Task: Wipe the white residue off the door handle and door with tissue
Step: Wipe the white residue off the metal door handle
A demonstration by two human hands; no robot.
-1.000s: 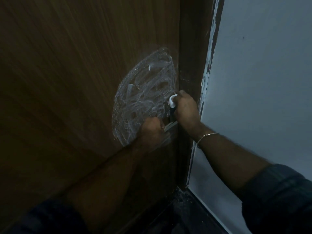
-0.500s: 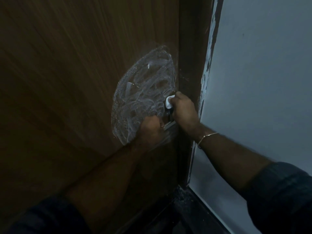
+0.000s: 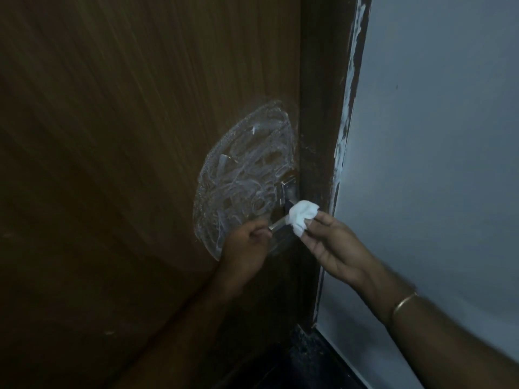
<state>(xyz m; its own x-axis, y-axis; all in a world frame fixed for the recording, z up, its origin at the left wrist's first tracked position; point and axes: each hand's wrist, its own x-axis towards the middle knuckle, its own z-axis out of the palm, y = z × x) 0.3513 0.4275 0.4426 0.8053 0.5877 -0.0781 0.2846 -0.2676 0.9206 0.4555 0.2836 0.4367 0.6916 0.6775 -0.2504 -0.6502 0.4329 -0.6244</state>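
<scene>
A brown wooden door (image 3: 112,164) carries a rounded patch of smeared white residue (image 3: 241,175) beside its metal handle (image 3: 286,189). My left hand (image 3: 247,242) grips the lever end of the handle, fingers curled round it. My right hand (image 3: 334,245) pinches a crumpled white tissue (image 3: 302,217) between thumb and fingertips. The tissue sits against the handle's lower part, just right of the lever. A thin bangle is on my right wrist.
The dark door frame (image 3: 320,108) runs down right of the handle, with white paint flecks along its edge. A pale grey wall (image 3: 435,164) fills the right side. Dark floor (image 3: 303,363) shows at the bottom.
My right hand has come down and back from the handle's upper part, and the tissue now shows fully at my fingertips. The handle's metal plate is uncovered. My left hand keeps its grip.
</scene>
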